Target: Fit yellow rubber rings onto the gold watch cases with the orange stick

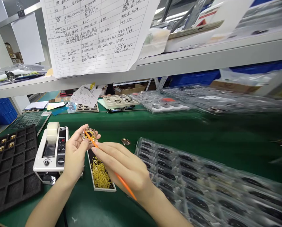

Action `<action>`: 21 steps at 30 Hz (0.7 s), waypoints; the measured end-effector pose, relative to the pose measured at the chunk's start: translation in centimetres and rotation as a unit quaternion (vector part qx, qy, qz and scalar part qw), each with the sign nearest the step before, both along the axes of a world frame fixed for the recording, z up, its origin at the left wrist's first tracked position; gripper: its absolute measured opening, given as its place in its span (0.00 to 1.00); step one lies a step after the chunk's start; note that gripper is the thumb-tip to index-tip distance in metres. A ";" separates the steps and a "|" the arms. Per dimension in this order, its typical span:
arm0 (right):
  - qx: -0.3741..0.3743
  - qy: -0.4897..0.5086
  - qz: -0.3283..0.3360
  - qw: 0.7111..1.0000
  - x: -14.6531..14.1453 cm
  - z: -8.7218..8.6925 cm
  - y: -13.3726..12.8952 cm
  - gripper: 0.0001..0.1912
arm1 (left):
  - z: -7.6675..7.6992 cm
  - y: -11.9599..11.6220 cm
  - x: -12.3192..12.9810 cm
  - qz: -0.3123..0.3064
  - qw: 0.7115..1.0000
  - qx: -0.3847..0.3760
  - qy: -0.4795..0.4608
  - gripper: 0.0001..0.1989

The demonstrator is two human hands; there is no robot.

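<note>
My left hand [75,154] holds a small round metal watch part [90,136] upright between thumb and fingers; its face shows a dark centre with yellow around it. My right hand [125,165] grips a thin orange stick [126,186] like a pen, and the stick's tip rests at or just over the face of the round part. Below the hands lies a narrow white-rimmed tray [104,190] with many yellow rings [99,172]. A loose metal piece [125,141] sits on the green mat [112,121] beyond my right hand.
A white tape dispenser [51,151] stands left of my left hand. Further left is a black compartment tray [15,176] with several gold pieces. Clear plastic trays [192,186] of dark parts cover the right side. A shelf [178,63] with a handwritten sheet [95,34] crosses above.
</note>
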State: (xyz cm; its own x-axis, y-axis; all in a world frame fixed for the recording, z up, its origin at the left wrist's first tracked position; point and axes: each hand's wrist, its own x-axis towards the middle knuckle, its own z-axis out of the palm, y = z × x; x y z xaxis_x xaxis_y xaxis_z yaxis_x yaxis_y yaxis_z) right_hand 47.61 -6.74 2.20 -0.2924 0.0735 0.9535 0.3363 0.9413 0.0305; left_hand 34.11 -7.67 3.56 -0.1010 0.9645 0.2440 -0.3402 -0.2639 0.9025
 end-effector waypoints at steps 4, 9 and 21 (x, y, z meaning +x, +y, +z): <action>-0.006 -0.052 -0.016 0.999 0.4 0.2 0.1 0.15 | 0.0 0.6 -0.7 -0.010 1.000 -0.012 -0.005 0.18; -0.119 0.110 -0.006 0.987 1.7 0.7 -0.2 0.15 | -0.1 1.1 -1.3 -0.007 1.000 -0.019 0.017 0.17; -0.202 0.167 -0.033 0.965 2.4 1.0 -0.1 0.18 | -0.1 0.9 -0.4 0.041 0.991 0.017 0.127 0.05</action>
State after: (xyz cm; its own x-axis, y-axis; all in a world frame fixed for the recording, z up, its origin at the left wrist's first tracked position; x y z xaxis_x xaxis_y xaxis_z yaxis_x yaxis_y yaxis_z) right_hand 50.04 -6.82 3.15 0.0440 0.4660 0.8837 0.3244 0.8300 -0.4538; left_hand 33.70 -6.82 3.44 -0.1093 0.9466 0.3033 -0.0786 -0.3125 0.9467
